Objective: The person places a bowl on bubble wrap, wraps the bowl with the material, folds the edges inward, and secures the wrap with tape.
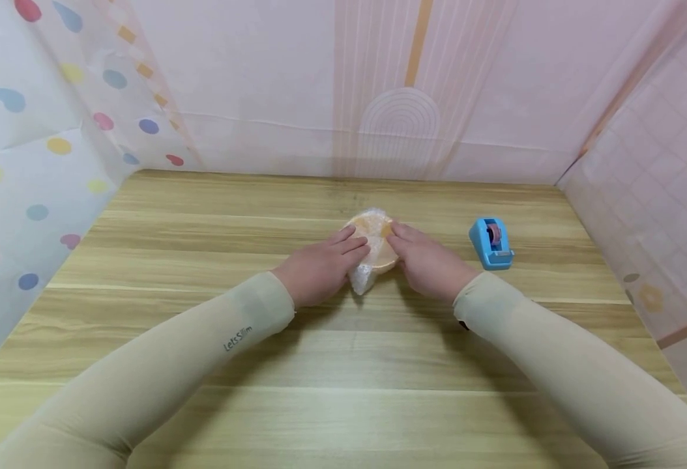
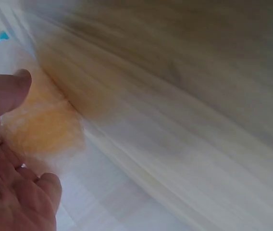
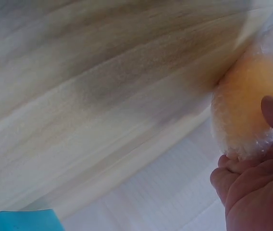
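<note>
A round orange bowl (image 1: 380,253) wrapped in clear bubble wrap is at the middle of the table, between both hands. The left hand (image 1: 326,267) holds its left side, with fingers lying over the top of the wrap. On the opposite side the right hand (image 1: 431,260) grips it, thumb on the wrapped wall and fingers bent around the far side, as the right wrist view shows. A loose end of bubble wrap (image 1: 362,280) sticks out toward the person. In the left wrist view the wrapped bowl (image 2: 45,130) appears blurred between thumb and fingers.
A blue tape dispenser (image 1: 494,244) with a roll of tape stands to the right of the hands. The wood-grain table (image 1: 343,365) is bordered by a patterned back wall covering (image 1: 261,78) and side coverings.
</note>
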The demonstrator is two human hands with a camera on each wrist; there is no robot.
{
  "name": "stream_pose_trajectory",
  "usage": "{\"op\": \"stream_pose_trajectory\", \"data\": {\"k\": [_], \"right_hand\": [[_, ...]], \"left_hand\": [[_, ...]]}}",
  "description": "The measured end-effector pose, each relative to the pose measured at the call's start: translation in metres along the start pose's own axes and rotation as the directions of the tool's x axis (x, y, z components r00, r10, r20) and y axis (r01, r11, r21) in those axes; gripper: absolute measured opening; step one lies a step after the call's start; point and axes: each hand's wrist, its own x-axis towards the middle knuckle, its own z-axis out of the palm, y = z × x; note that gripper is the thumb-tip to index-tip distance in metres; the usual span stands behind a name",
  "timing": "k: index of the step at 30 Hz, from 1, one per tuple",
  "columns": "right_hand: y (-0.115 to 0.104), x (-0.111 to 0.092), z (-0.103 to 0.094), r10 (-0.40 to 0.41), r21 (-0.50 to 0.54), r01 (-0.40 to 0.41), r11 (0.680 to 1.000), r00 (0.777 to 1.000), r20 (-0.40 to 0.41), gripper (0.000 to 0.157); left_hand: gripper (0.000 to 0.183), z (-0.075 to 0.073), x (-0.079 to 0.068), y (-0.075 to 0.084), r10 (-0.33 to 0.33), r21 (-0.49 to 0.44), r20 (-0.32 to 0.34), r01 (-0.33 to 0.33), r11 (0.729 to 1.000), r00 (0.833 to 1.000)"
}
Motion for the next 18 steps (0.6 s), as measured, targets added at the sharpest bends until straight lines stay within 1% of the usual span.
{"op": "stream_pose_trajectory", "data": {"k": [3,9,13,18], "right_hand": [[0.000,0.001,0.001,-0.015,-0.028,0.016,0.999,1.000,0.022,0.053],[0.001,0.001,0.002,-0.009,-0.039,0.011,0.999,0.999,0.048,0.056],[0.001,0.001,0.001,-0.008,-0.044,0.010,0.999,0.999,0.054,0.057],[0.000,0.001,0.000,-0.003,-0.054,0.006,0.999,0.998,0.061,0.056]], "left_hand": [[0.049,0.000,0.004,0.002,0.003,0.042,0.012,-0.004,0.999,1.000],[0.047,-0.006,0.009,0.009,-0.005,0.107,0.046,0.000,0.994,0.999],[0.047,-0.009,0.012,0.012,-0.035,0.113,0.080,0.025,0.993,0.996],[0.046,-0.010,0.014,0.013,-0.050,0.077,0.085,0.044,0.996,0.995]]}}
